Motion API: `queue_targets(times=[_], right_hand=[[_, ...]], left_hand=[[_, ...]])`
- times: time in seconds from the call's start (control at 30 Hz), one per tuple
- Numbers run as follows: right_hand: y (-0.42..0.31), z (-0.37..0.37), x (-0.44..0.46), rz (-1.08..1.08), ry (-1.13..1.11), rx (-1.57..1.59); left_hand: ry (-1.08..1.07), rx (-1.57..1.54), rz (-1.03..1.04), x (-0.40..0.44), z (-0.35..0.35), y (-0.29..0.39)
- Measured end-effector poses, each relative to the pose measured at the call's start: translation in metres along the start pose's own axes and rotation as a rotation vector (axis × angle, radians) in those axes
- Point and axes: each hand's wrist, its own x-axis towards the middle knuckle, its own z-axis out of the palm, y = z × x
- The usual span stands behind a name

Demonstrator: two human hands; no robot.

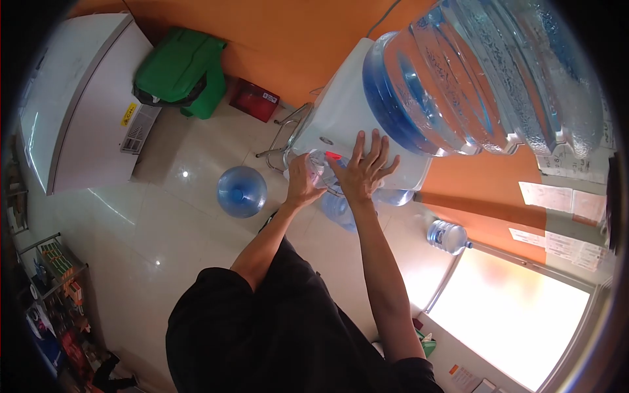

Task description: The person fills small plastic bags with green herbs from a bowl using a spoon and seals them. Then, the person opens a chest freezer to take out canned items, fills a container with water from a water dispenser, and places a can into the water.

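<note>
My left hand (303, 183) is wrapped around a clear plastic container (318, 166), perhaps a bottle or cup; its full shape is partly hidden. It is held against the front of a white water dispenser (347, 98). Beside it, my right hand (367, 169) has its fingers spread over the dispenser front, its thumb close to a red tap lever (333, 156). Whether the thumb presses the lever I cannot tell. A large blue-tinted water jug (452, 85) sits on top of the dispenser.
Large water bottles stand on the floor: one (242, 191) left of my arms, another (339, 211) below the dispenser, one (447, 236) near the bright door (517, 314). A green bin (173, 65), red box (254, 100) and white freezer (92, 98) line the far side; shelves (56, 262) stand left.
</note>
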Motion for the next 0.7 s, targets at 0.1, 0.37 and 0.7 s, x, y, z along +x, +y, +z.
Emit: queue_targets(times=[0.1,0.37,0.7], right_hand=[[0.004,-0.014,-0.001,-0.017,-0.108,0.058],[0.011,-0.093,-0.073,0.266,-0.081,0.448],[-0.041,-0.164,-0.431,1.326,-0.355,0.303]], left_hand=[[0.016,0.017,-0.013,-0.003,-0.002,-0.001],[-0.028,0.015,0.022,-0.019,-0.021,-0.024],[0.128,-0.045,0.140,-0.057,-0.154,0.015]])
